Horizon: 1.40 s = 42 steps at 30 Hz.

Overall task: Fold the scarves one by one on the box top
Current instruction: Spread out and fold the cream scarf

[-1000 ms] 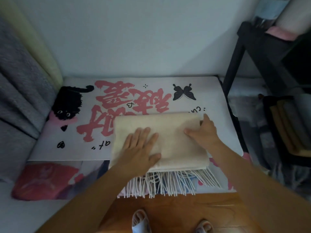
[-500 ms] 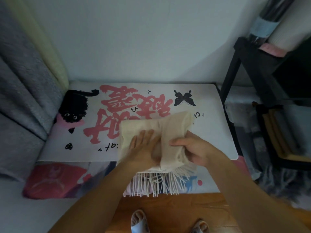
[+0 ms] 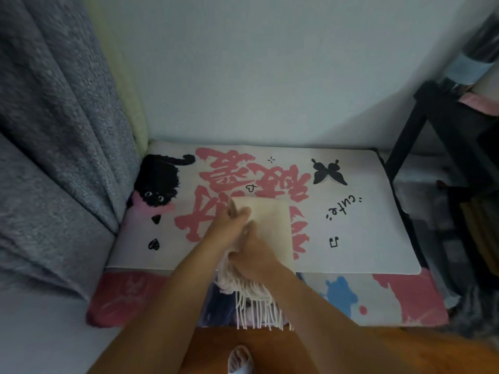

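A cream scarf (image 3: 272, 225) lies folded narrow on the white box top (image 3: 364, 225), which is printed with pink characters, a black cat and a butterfly. Its fringe (image 3: 256, 306) hangs over the box's front edge. My left hand (image 3: 229, 225) grips the scarf's far left corner with curled fingers. My right hand (image 3: 251, 257) grips the near end of the scarf just above the fringe. The two hands are close together, almost touching.
A grey curtain (image 3: 54, 157) hangs at the left. A black shelf frame (image 3: 421, 136) stands at the right with folded cloth (image 3: 475, 228) below it. The wall is right behind the box. My foot in a white sandal (image 3: 240, 361) stands on the wooden floor.
The scarf's right half has been folded over to the left, so it is about half as wide. My left hand went from pressing flat to gripping the corner.
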Tool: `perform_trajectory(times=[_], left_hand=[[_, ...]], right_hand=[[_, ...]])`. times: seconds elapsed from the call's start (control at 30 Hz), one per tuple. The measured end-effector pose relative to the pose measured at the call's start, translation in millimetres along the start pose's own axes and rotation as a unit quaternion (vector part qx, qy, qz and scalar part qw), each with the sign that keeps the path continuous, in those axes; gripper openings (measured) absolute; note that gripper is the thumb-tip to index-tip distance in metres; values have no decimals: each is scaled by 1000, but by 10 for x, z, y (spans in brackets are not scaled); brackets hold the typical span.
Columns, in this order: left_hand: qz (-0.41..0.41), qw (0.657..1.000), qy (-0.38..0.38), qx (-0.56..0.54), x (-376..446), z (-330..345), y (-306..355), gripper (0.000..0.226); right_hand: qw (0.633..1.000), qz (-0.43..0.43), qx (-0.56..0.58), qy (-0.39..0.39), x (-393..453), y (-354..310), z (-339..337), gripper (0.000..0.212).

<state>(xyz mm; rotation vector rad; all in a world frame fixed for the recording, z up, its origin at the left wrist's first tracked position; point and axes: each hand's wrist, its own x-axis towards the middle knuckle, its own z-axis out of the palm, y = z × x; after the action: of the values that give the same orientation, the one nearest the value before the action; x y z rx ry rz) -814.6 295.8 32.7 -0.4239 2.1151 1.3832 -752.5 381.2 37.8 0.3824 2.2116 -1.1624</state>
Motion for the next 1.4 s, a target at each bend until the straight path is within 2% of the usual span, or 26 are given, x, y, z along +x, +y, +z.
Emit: perform_trajectory(times=[0.07,0.1,0.17,0.2,0.23,0.37,0.43,0.5,0.6,0.7,0.73,0.77,0.8,0.83,0.87,0.9,0.93,0.97,1.03,1.17,1.23,1.27,1.33,1.37,1.4], left_hand=[[0,998,25,56,116,127,14,55],[-4,996,47,75,171,182,11,50],[-13,993,80,85,242,235,-4,43],[-9,992,91,85,279,249,-29,42],[-3,991,99,90,288,264,-46,43],[15,978,177,104,201,297,-130,52],[19,971,204,124,27,319,-196,55],[26,966,211,145,-222,379,-307,55],[60,967,212,126,-384,460,-503,39],[67,982,175,25,-270,396,-586,39],[60,983,164,48,-233,345,-603,43],[50,978,163,119,-214,291,-594,50],[55,958,184,211,-217,258,-577,58],[102,922,216,304,-253,241,-517,67],[180,889,234,350,-295,256,-423,71],[262,868,212,365,-315,284,-332,69],[325,851,160,380,-280,316,-266,64],[356,837,102,403,-174,326,-246,59],[335,830,36,444,160,274,-329,61],[235,847,31,476,571,123,-577,70],[224,840,22,494,545,159,-540,70],[224,823,22,522,503,161,-491,72],[235,764,16,601,516,86,-359,77],[247,731,-2,636,573,15,-250,80],[253,713,-34,653,649,-66,-123,82]], right_hand=[[999,-26,-7,-36,-39,13,-142,43],[998,-50,-33,3,-16,51,-249,31],[971,-117,-122,168,142,150,-523,38],[950,-141,-168,223,245,205,-651,46],[936,-151,-208,241,364,265,-732,53],[921,-156,-322,151,713,366,-742,60],[911,-152,-341,176,782,434,-663,56],[904,-140,-329,236,780,474,-569,53],[894,-122,-311,299,788,510,-466,59],[903,-97,-295,297,818,523,-460,64],[911,-83,-289,283,826,520,-479,64],[915,-75,-285,274,846,536,-488,62],[917,-70,-285,270,849,545,-490,60],[917,-72,-286,269,851,549,-474,59],[919,-75,-286,263,849,547,-448,59],[920,-78,-291,250,853,550,-417,61],[919,-83,-304,238,855,556,-384,63],[914,-91,-322,229,855,565,-373,65],[919,-88,-315,219,814,582,-414,64],[943,-73,-243,215,487,629,-300,69],[964,-61,-136,220,195,703,-34,77],[969,-48,-67,233,34,737,96,82],[958,-16,47,281,-198,785,255,87],[949,14,94,301,-239,795,300,87],[944,50,132,300,-266,764,319,88]])
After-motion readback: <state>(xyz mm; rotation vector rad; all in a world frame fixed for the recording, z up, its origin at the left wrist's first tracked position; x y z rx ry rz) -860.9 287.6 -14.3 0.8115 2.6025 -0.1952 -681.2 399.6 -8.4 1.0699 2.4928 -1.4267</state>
